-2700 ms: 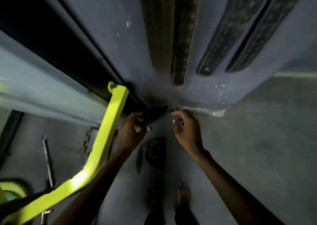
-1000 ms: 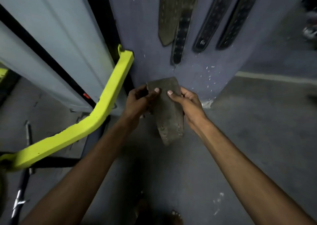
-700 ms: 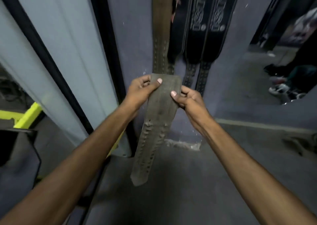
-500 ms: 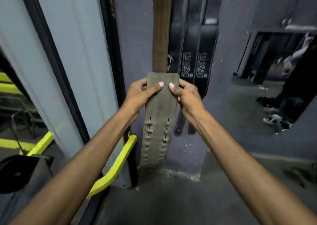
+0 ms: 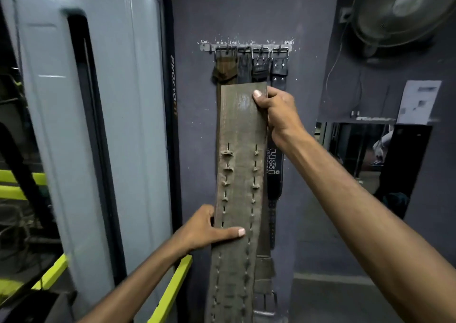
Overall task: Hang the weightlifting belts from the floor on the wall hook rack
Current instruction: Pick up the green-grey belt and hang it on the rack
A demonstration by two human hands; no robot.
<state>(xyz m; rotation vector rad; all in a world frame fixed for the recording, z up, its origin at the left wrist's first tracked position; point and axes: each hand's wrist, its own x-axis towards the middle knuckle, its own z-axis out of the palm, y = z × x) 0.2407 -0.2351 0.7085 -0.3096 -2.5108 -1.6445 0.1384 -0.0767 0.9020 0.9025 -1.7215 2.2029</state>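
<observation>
Head view: one olive weightlifting belt (image 5: 240, 174), worn, two rows of punched holes, held upright before the purple wall (image 5: 195, 125). Right hand (image 5: 278, 113) pinches its top corner, thumb on the face. Left hand (image 5: 207, 229) clasps the left edge lower down, thumb laid across. Hook rack (image 5: 246, 47) above, apart from the held belt, carrying four hung belts (image 5: 256, 68). Wall fan (image 5: 399, 12) upper right.
</observation>
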